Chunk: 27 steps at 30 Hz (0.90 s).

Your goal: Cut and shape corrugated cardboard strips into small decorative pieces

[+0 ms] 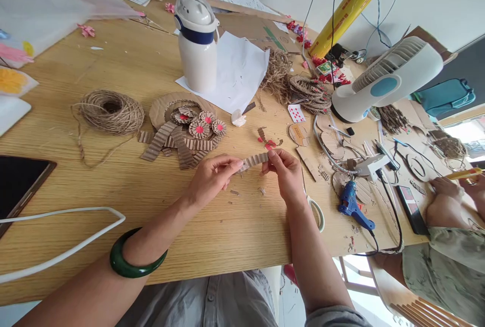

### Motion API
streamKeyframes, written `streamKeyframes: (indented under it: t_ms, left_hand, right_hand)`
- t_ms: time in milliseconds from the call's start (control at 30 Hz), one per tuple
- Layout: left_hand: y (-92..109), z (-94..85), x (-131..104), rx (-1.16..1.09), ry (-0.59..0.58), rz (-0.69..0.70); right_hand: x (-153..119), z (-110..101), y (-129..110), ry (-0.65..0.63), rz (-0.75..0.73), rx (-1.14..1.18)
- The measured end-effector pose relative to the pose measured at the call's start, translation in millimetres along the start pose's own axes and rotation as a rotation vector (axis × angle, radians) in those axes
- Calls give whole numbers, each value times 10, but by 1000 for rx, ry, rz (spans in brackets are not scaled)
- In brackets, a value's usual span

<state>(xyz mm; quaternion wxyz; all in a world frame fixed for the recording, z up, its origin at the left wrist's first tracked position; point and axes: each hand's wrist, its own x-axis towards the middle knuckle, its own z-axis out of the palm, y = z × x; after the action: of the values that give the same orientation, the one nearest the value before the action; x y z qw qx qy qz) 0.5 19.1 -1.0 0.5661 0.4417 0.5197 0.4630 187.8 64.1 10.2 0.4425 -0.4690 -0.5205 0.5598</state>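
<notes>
A short strip of corrugated cardboard point(254, 161) is stretched between my two hands above the wooden table. My left hand point(215, 175) pinches its left end between thumb and fingers; my right hand point(283, 171) pinches the right end. Just beyond my left hand lie more corrugated strips point(162, 141) on a round cardboard ring point(157, 109). Several pleated cardboard rosettes point(199, 129) with pink-red centres rest on that ring. White-handled scissors point(317, 213) lie partly under my right forearm. Small cardboard scraps point(235, 193) are scattered below the strip.
A twine ball point(111, 112) and a white bottle point(197, 46) stand beyond my hands. To the right are a blue glue gun point(354, 205), a power strip point(373, 165), cables and a white fan point(390, 77). A co-worker's hands point(449, 190) are at far right. A tablet point(20, 185) lies left.
</notes>
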Motion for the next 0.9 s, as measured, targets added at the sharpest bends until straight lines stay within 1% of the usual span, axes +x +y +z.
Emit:
streamKeyframes:
  t_ms: [133, 233, 333, 400, 500, 600, 633, 700, 733, 800, 867, 900]
  left_hand:
    - [-28, -13, 23, -9, -53, -1]
    - [-46, -11, 27, -48, -84, -19]
    - [-53, -3, 10, -109, -149, -77]
    - [-54, 3, -8, -107, -208, -100]
    - [-60, 14, -32, -42, -281, -86]
    - [-68, 28, -47, -28, -283, -67]
    - [-69, 32, -50, -32, -272, -62]
    - [-66, 36, -55, -44, -248, -58]
    - [-63, 35, -58, -54, -239, -60]
    - [-57, 32, -62, -79, -226, -74]
    - [-57, 30, -66, -91, -215, -86]
    - [-60, 30, -67, -92, -214, -89]
  right_hand:
    - [9, 1, -1, 49, 1, -55]
    - [-12, -19, -57, 30, 0, -51]
    - [-69, -73, -141, 19, -21, -90]
    - [-128, -118, -176, 24, -24, -128]
    - [-251, -181, -170, 37, -2, -157]
    - [-429, -237, -128, 63, 17, -173]
    - [-504, -262, -116, 93, 6, -193]
    - [-679, -338, -95, 208, -59, -311]
    - [-778, -392, -83, 291, -109, -422]
    - [-982, -530, -46, 440, -219, -742]
    - [-1170, -684, 16, 492, -244, -1045]
    - [-1247, -754, 52, 476, -222, -1149]
